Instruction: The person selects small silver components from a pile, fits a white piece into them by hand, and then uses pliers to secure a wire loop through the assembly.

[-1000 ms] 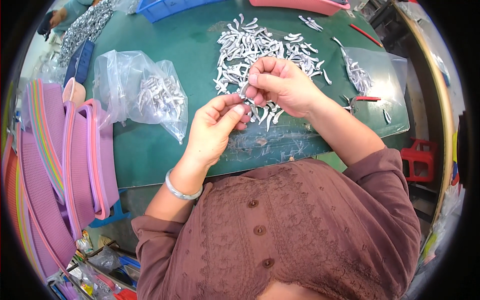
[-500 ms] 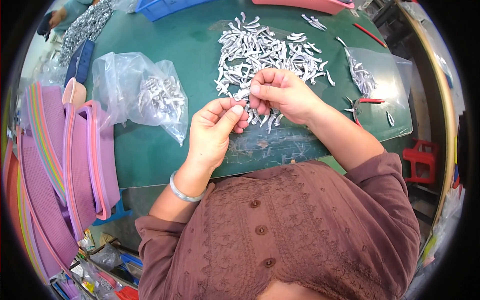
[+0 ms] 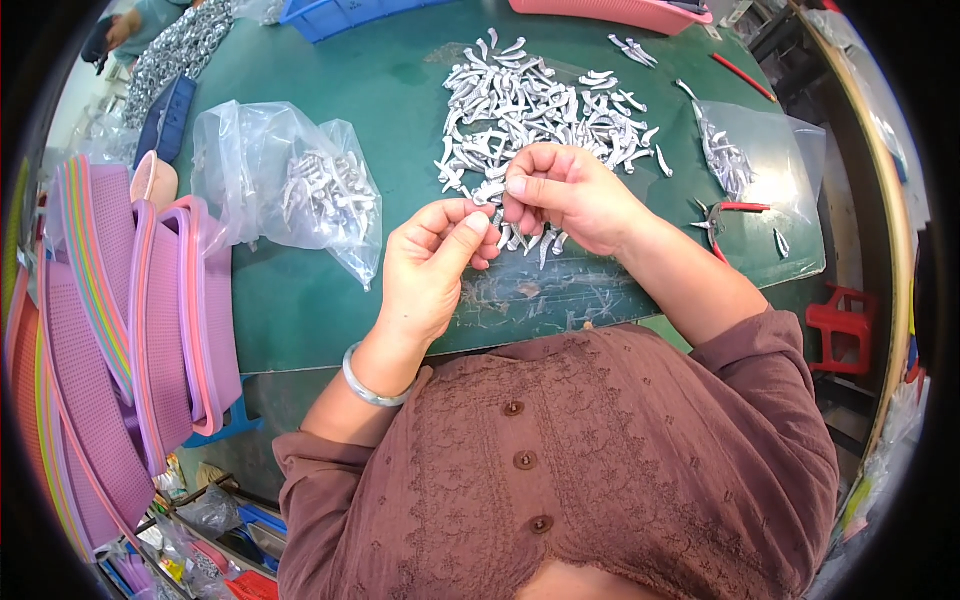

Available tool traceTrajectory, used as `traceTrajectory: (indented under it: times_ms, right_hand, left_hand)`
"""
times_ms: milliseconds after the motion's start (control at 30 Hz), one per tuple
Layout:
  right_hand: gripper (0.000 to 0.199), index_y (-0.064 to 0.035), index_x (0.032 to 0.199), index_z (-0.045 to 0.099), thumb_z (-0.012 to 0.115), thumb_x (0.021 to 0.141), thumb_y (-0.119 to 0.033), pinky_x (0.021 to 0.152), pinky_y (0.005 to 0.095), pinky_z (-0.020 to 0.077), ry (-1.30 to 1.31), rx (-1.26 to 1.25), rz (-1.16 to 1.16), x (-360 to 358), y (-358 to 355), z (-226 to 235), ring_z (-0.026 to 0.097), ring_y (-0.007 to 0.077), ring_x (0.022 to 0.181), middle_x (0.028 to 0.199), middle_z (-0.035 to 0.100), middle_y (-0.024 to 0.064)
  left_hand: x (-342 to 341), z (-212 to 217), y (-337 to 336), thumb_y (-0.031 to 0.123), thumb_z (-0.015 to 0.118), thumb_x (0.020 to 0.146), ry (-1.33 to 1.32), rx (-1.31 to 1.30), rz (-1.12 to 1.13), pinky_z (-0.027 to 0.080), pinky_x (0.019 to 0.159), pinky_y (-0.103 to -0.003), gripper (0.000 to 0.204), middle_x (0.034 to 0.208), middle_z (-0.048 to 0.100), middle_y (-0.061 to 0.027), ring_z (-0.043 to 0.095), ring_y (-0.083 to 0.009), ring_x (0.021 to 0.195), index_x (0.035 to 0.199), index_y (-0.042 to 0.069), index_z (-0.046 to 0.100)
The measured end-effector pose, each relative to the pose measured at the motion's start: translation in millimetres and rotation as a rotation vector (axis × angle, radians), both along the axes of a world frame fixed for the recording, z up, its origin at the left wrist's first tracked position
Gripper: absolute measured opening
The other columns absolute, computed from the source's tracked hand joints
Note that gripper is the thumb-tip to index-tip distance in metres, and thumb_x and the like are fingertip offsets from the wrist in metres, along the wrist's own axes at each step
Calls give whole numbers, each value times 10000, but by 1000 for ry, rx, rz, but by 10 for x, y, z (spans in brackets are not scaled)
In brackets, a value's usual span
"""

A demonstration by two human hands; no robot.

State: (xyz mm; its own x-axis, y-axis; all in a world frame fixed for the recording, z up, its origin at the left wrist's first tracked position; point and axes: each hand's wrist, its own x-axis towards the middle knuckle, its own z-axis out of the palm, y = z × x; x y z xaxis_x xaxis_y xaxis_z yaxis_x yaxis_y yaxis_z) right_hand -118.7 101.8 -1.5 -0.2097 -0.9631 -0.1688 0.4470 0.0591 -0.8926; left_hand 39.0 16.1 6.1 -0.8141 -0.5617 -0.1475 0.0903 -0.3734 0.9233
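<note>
Silver-coloured curved pieces [image 3: 505, 100] spread in heap on green tabletop [image 3: 400, 75], beneath and beyond fingertips. Left hand [image 3: 425, 260]: thumb bent toward fingertips at heap's near edge. Right hand [image 3: 580, 200]: thumb against curled forefinger, close to left. Cannot tell whether either grips any piece. Possible trouble: small piece slipping from loose fingertip hold, lost among lookalikes. Near tabletop scuffed. Clear bag [image 3: 255, 185] with pieces left; red-handled pliers [image 3: 742, 207] right. Purple baskets [image 3: 160, 320] left, red stool [image 3: 842, 322] right.
</note>
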Motion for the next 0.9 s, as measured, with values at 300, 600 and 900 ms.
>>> traceTrajectory:
  times_ms: [300,600,900]
  right_hand:
    - [102,-42,829,532,553,814,-141,566,200,443,180,-63,1,11,27,31,523,77,599,707,578,32]
    - [81,-15,830,520,550,808,-86,586,205,450,355,-124,-29,65,52,37,534,74,639,726,564,31]
    - [39,-1,819,522,520,808,-38,576,187,424,393,-178,-54,100,53,40,506,53,620,698,550,9]
  left_hand:
    - [3,-9,-17,170,503,851,3,67,25,412,560,-199,189,707,583,-39,528,-90,602,896,0,575]
    - [11,-111,-65,130,511,843,13,111,42,420,555,-202,140,731,588,-47,535,-94,611,896,8,557]
    - [21,-67,-51,57,513,828,69,123,61,472,622,-235,190,810,595,-88,570,-129,683,1002,-17,517]
